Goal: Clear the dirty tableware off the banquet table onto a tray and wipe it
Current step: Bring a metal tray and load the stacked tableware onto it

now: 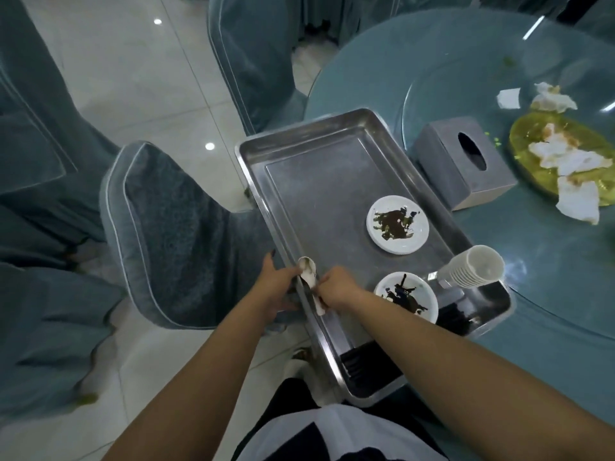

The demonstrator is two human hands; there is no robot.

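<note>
1. steel tray [316, 181] lies at the near edge of the blue-green table [366, 78], and its left side reaches out over a covered chair [173, 234].
2. my left hand [279, 287] holds the left rim of the tray, fingers curled under it.
3. my right hand [336, 287] pinches the handle of a white spoon [307, 271]; the spoon lies against this same rim, bowl up, between the two hands.
4. inside the tray i see two white saucers with dark sauce, the far one [397, 224] and the near one [406, 296].
5. a stack of white cups [472, 271] lies on its side at the right wall of the tray.
6. on the table, a grey tissue box [466, 161] stands just beside the tray, and a yellow plate [532, 134] with crumpled napkins [565, 161] is further right.
</note>
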